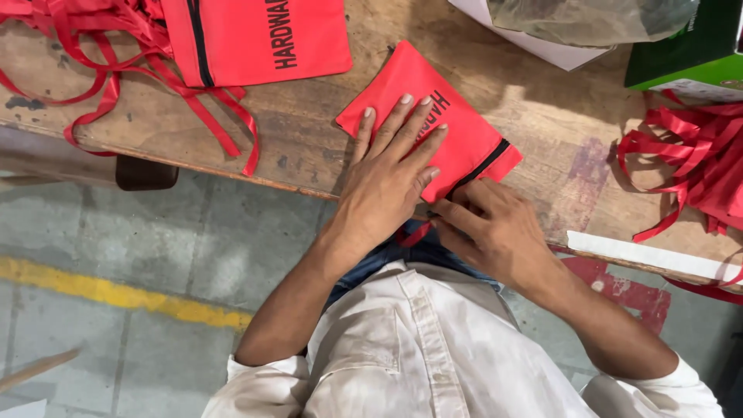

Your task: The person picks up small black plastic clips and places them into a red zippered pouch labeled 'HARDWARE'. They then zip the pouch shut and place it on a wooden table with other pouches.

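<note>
Pressing flat, the left hand [387, 174] lies palm down on a folded red pouch [457, 128], fingers spread wide across the cloth; it seems placed so to keep the fold from springing open. The pouch sits on the wooden table [309, 147], its lower end at the near edge of the table, just in front of the person's white shirt [418, 356].

The right hand [495, 228] is at the pouch's lower end, beside its black zip strip [484, 161]. Its fingertips are pressed together there, apparently pinching something small; a red strap end [414, 232] hangs below the table edge under them, but the grip itself is hidden by the knuckles.

The pouch is skewed on the table: its long axis runs from the far left corner down toward the near right, the zip end nearest the right hand.

Beyond the pouch, to the far left, lies another red bag [255, 35] with loose red straps [116, 62]. To the pouch's right, a heap of red ribbons [689, 155] and a green box [689, 46].
</note>
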